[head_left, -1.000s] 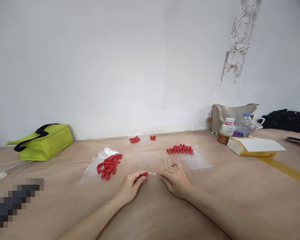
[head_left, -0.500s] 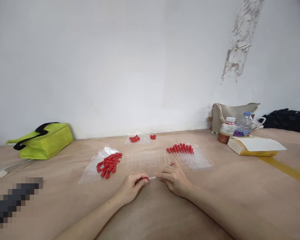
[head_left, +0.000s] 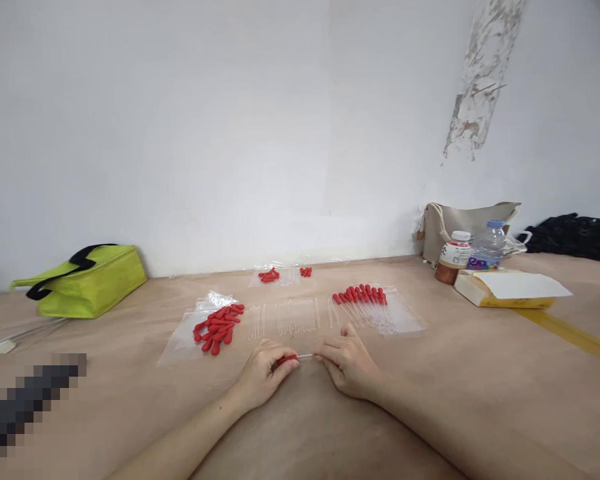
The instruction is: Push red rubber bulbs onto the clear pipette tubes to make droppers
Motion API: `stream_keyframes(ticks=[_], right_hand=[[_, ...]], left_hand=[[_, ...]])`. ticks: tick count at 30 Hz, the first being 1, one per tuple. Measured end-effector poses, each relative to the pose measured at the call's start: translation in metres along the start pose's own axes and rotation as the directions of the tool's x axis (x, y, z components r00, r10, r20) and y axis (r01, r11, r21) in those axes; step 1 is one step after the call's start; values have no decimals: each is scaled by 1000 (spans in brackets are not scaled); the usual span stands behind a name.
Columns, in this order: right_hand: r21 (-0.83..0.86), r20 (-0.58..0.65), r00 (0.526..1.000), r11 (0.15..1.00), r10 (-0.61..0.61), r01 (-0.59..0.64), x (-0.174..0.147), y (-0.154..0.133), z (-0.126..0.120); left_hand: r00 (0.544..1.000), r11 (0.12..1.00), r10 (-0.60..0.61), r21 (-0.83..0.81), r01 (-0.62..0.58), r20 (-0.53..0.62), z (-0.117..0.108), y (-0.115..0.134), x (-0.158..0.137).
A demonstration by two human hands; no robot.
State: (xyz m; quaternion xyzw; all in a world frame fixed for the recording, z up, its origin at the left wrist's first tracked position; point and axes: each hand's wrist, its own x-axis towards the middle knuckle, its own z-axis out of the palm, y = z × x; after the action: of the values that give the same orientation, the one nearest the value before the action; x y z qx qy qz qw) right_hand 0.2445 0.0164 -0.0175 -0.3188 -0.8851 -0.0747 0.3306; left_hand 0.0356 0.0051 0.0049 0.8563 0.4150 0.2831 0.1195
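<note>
Between thumb and fingers my left hand pinches a red rubber dropper bulb. A clear glass tube runs from the bulb's mouth to my right hand, whose fingers are closed on its other end. How far the tube sits inside the bulb cannot be made out. Beyond my hands lies a row of loose clear tubes. To the left, a pile of red bulbs rests on a plastic bag. Droppers with red bulbs fitted lie side by side on another plastic bag at the right.
A lime-green bag stands at the left. Farther back, more bulbs lie on plastic by the wall. On the right are a brown drink bottle, a clear bottle, a yellow-and-white box and a beige bag.
Both hands stay almost in place with the bulb and tube between them. My right fingers have shifted very slightly along the tube.
</note>
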Motion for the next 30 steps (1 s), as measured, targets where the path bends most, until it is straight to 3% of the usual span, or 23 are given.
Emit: stream_keyframes(ticks=[11, 18, 21, 26, 30], right_hand=[[79, 82, 989, 988, 124, -130, 2, -12, 2], [118, 96, 981, 977, 168, -179, 3, -10, 0], [68, 80, 989, 989, 126, -131, 3, -6, -2], [-82, 16, 998, 995, -57, 58, 2, -2, -2], [-215, 8, 993, 970, -119, 118, -1, -3, -1]], left_hand=[[996, 997, 82, -5, -82, 29, -1, 3, -2], [999, 999, 23, -46, -25, -32, 2, -1, 1], [998, 998, 55, -27, -56, -39, 2, -4, -1], [987, 986, 160, 38, -161, 11, 1, -10, -4], [989, 989, 144, 38, -145, 33, -2, -14, -6]])
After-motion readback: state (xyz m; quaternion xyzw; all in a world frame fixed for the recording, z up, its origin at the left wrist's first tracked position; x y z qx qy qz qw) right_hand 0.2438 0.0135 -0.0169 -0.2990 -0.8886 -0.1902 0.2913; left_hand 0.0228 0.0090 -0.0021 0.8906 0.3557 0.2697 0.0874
